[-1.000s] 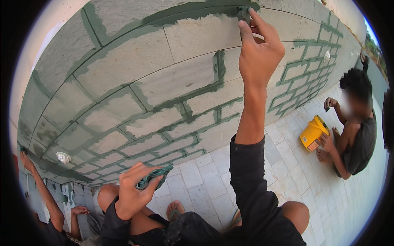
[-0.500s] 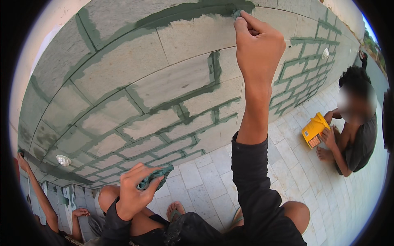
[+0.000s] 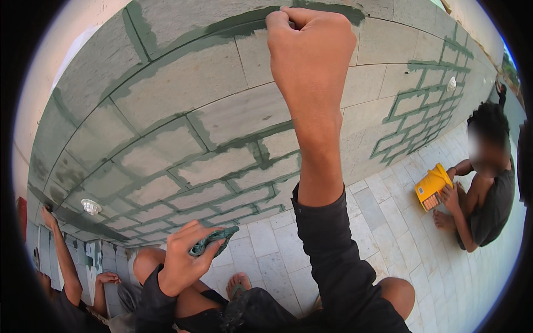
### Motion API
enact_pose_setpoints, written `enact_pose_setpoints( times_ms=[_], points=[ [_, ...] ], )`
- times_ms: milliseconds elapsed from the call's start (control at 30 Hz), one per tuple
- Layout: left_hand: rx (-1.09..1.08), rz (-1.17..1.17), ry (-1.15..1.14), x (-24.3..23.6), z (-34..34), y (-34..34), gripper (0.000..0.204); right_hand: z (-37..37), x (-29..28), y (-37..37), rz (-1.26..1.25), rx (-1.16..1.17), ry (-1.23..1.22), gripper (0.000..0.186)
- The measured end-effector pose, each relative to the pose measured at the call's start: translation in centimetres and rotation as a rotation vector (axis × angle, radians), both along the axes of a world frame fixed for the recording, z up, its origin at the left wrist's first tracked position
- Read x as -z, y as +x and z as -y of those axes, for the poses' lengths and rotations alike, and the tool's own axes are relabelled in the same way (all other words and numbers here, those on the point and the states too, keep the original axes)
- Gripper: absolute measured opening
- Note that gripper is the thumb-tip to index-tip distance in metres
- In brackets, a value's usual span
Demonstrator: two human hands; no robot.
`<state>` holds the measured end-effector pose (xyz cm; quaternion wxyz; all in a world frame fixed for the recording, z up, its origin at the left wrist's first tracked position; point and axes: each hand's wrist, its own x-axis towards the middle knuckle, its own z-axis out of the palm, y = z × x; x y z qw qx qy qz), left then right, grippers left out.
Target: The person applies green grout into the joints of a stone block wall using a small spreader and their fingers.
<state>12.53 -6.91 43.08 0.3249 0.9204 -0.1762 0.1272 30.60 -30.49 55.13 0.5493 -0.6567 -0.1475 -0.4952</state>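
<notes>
While pinching a crumpled dark-green wad (image 3: 214,240) between thumb and fingers of the left hand (image 3: 184,258), holds low in view, unchanged from a second ago. Reaches up with the right hand (image 3: 311,47) to the broad green band (image 3: 239,25), with fingers curled and thumb close to index; cannot tell, past the back of the hand, of anything gripped between the tips. Lies farther left along the band than a second ago, thus exposing the green-coated right end. Suggests a leftward pass over material already laid, with the pale wall (image 3: 363,83) below only partly coated. Farther off, shows a co-worker (image 3: 486,202) at a tilted yellow bucket (image 3: 430,186), with one arm (image 3: 463,167), held out a second ago, now drawn in beside the rim.
</notes>
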Motion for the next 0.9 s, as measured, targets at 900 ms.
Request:
enact_pose_setpoints(
  times_ms=[900],
  points=[
    [0.07,0.049,-0.053,-0.1,-0.2,0.8,0.027,-3.1,4.5,3.3,0.377,0.305,-0.081,0.024]
  ],
)
